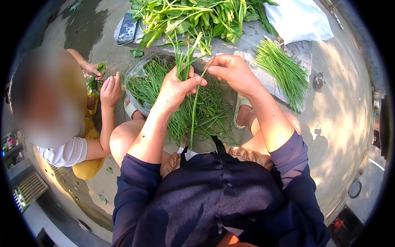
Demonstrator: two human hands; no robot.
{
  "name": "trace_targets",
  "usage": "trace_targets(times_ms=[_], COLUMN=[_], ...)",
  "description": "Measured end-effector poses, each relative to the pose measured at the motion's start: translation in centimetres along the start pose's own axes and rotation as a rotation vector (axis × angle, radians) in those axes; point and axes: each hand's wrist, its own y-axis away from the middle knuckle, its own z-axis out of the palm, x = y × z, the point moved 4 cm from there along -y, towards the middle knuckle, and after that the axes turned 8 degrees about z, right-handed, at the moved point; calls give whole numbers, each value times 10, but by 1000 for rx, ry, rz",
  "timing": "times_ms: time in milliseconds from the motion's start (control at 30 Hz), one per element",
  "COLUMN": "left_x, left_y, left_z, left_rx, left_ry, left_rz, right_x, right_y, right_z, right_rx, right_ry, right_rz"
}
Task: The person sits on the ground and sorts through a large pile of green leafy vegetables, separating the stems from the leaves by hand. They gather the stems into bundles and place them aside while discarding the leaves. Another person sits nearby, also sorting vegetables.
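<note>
My left hand (180,82) grips a small bunch of garlic chives (184,63), with their pale ends pointing away from me. Just to its right, my right hand (230,73) pinches a thin, yellowish strand (207,65) between thumb and forefinger. A long green blade (194,114) hangs down below my left thumb. Under both hands, loose chives (213,115) lie heaped on the ground. More of them fill an open clear plastic bag (135,72) at the left. A neatly aligned pile of chives (282,72) rests on the stone slab (247,57) at the right.
Leafy water spinach (200,18) covers the far part of the slab, beside a smartphone (127,29) and a white plastic bag (299,20). At my left a person crouches; that person's hand (92,69) holds a small chive bunch (94,81). Fallen leaves (102,199) dot the concrete.
</note>
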Motion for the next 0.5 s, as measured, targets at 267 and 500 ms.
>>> trace_targets(times_ms=[267,500], left_x=[-1,-6], left_y=[-1,-1], left_z=[-4,-9], left_rx=[15,44], left_ry=[-19,-19], left_rz=[21,46], right_x=[-4,-1], right_y=[4,3], right_z=[-14,-34], right_rx=[70,113], right_ry=[-123,-243], right_rz=[42,18])
